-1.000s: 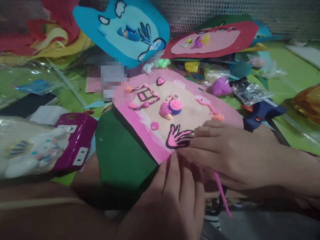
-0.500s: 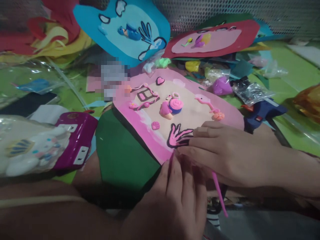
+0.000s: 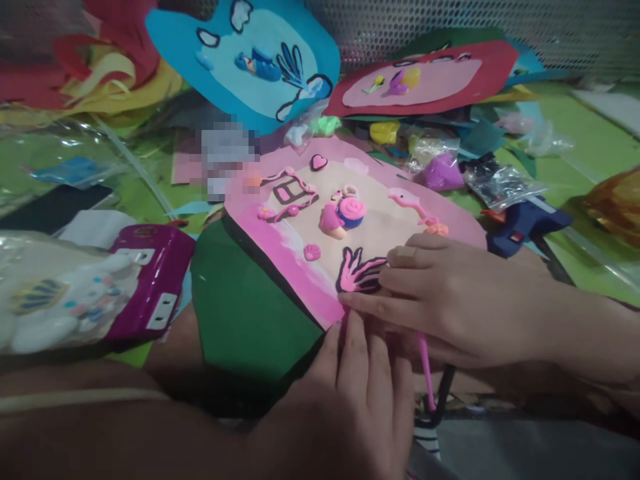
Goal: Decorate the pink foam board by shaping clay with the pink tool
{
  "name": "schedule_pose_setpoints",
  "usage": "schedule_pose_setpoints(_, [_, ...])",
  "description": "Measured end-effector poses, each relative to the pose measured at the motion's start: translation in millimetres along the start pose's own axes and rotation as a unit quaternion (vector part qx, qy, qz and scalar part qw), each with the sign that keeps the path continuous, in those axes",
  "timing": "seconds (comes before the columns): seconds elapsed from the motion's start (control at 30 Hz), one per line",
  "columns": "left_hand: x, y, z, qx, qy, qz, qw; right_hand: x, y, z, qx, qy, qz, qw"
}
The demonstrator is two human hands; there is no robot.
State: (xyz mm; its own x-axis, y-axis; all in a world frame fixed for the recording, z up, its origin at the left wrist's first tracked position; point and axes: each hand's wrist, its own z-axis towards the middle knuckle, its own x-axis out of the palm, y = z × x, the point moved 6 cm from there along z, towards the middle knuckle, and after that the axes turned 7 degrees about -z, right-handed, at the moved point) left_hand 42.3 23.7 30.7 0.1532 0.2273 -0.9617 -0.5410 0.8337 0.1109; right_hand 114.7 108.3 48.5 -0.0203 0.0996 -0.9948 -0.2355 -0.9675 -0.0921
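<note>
A pink foam board with a beige centre lies tilted in front of me. It carries clay shapes: a pink hand-like shape with a black outline, a small cupcake figure and a flamingo. My right hand rests on the board's near right corner, its fingertips touching the hand-like shape. It grips a thin pink stick that pokes out beneath the palm. My left hand reaches in from below, its straight fingers touching the board's near edge by the stick's tip.
A green sheet lies under the board, with a magenta case to its left. A blue glue gun and bags of clay sit to the right. Blue and red decorated boards lean at the back.
My right hand has slid a little left along the board's edge, and the pink stick has swung to a steeper angle. My left hand's fingers have crept slightly forward.
</note>
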Motion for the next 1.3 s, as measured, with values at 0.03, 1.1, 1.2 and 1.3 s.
schedule_pose_setpoints(0.03, [-0.6, 0, 0, 0.002, 0.005, 0.001, 1.000, 0, -1, 0, 0.001, 0.004, 0.010, 1.000])
schedule_pose_setpoints(1.1, [4.1, 8, 6, -0.002, 0.002, -0.037, 0.999, -5, -35, -9, 0.203, -0.069, 0.395, 0.893])
schedule_pose_setpoints(1.2, [4.4, 8, 5, -0.005, -0.006, -0.035, 0.999, -5, -35, -8, 0.201, -0.066, 0.382, 0.899])
schedule_pose_setpoints(1.3, [3.7, 8, 5, -0.003, -0.006, -0.032, 0.999, -7, -35, -8, 0.196, -0.072, 0.371, 0.905])
